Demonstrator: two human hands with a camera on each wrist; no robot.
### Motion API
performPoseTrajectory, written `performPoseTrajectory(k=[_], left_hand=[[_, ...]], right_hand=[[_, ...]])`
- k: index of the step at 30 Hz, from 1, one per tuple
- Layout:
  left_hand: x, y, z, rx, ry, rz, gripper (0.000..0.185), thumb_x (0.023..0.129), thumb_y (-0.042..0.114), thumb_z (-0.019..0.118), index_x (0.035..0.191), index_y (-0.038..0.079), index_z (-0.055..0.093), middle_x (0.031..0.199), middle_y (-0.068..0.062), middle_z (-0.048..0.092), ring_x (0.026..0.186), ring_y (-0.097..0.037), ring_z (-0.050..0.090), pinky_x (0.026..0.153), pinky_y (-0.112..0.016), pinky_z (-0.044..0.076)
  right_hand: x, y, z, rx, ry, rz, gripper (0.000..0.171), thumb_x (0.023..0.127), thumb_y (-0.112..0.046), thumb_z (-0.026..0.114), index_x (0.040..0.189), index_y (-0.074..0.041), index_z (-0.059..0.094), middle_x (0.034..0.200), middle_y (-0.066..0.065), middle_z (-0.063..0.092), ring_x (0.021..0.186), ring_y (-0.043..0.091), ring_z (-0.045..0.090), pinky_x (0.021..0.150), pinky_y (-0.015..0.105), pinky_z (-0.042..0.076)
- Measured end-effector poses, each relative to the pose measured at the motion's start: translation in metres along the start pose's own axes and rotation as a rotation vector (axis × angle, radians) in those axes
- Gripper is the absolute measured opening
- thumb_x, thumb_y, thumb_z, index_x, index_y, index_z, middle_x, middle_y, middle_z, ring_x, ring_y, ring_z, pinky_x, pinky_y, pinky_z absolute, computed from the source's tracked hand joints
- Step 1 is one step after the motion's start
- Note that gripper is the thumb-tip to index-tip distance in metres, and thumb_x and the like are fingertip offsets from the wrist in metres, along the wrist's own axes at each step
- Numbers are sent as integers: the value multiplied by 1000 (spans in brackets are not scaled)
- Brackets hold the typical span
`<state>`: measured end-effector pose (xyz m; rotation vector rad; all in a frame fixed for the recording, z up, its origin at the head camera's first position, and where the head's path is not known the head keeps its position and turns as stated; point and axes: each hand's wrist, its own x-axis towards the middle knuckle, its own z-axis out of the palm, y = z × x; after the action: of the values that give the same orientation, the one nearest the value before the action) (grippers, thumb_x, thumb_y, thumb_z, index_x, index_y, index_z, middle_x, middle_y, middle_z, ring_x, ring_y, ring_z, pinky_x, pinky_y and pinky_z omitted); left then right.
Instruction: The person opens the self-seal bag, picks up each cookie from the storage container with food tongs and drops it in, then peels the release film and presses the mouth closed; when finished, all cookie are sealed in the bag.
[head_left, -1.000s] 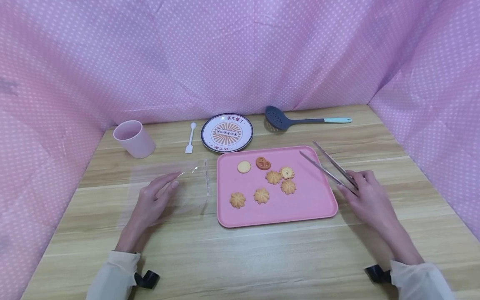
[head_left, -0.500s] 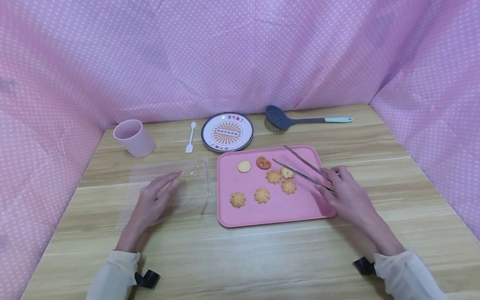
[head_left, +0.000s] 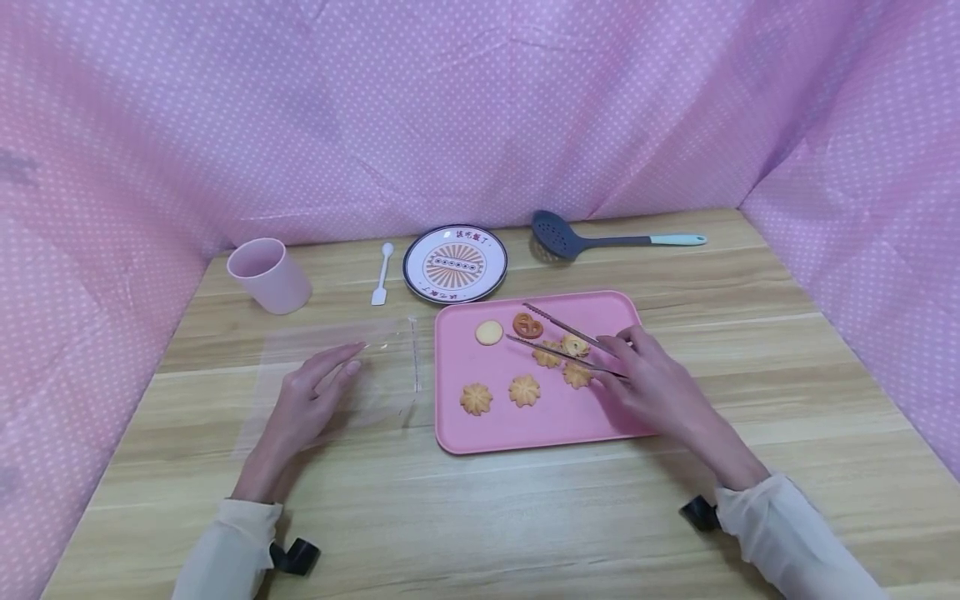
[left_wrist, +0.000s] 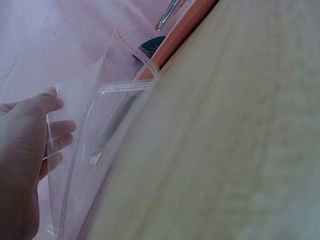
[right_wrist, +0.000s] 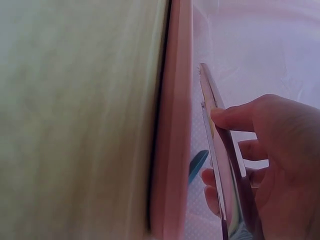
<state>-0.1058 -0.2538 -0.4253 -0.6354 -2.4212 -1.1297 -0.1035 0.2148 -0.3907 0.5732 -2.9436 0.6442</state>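
Observation:
My left hand [head_left: 306, 402] holds a clear plastic bag [head_left: 392, 367] by its open edge, left of the pink tray [head_left: 540, 429]. The left wrist view shows the bag [left_wrist: 85, 125] spread, thumb and fingers at its edge. Metal tongs [head_left: 562, 325] are gripped in my right hand [head_left: 654, 385], their arms parted over the tray. The tong tips point left, on either side of a brown pretzel biscuit [head_left: 527, 327]. A pale round biscuit [head_left: 489, 333] lies just left of them. Several flower-shaped cookies [head_left: 524, 390] sit on the tray, some partly hidden under the tongs.
A pink cup [head_left: 272, 279] stands at the back left, with a small white spatula [head_left: 382, 275] to its right. Behind the tray are a patterned plate [head_left: 455, 294] and a dark slotted spoon [head_left: 558, 237] with a mint handle. Pink dotted cloth [head_left: 480, 117] hangs behind the table.
My right hand has moved left with the tongs, from the tray's right edge to over the cookies beside the pretzel biscuit. My left hand and the bag have stayed put.

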Motion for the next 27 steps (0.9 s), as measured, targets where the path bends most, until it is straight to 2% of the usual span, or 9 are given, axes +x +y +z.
performPoseTrajectory(k=[4,11,20,24,27], left_hand=[[0,-1,0,2,-3,-6,34,94,-12,67,126,-3,71,128,-15,70,122,-27,62,108,-15,40],[-1,-2,1,6,-7,-13,32,94,-11,67,125,-5,70,128,-15,70,124,-16,60,108,-14,39],[0,-2,1,12,-8,-10,31,94,-10,68,125,-5,71,127,-16,70,123,-22,62,108,-14,39],[-1,-3,1,16,-11,-9,32,94,-9,68,125,-4,71,128,-16,70,122,-27,62,108,-14,39],[-1,-3,1,12,-11,-12,32,95,-9,68,126,-4,71,128,-15,70,123,-26,62,108,-14,39]], right_hand=[[6,-3,4,-11,-5,-32,43,94,-13,76,131,3,64,112,16,55,91,28,53,67,43,53],[12,-7,10,-30,-18,-101,44,94,-12,75,134,2,64,113,18,58,91,28,55,69,41,53],[20,-12,14,-49,-25,-138,43,95,-18,77,133,-1,66,113,17,58,89,28,55,71,39,50],[22,-15,15,-51,-10,-156,40,94,-17,79,129,-3,67,111,16,58,87,27,55,70,38,50],[24,-18,16,-57,-17,-156,39,93,-15,79,128,-3,67,110,16,58,87,27,55,69,38,50]])
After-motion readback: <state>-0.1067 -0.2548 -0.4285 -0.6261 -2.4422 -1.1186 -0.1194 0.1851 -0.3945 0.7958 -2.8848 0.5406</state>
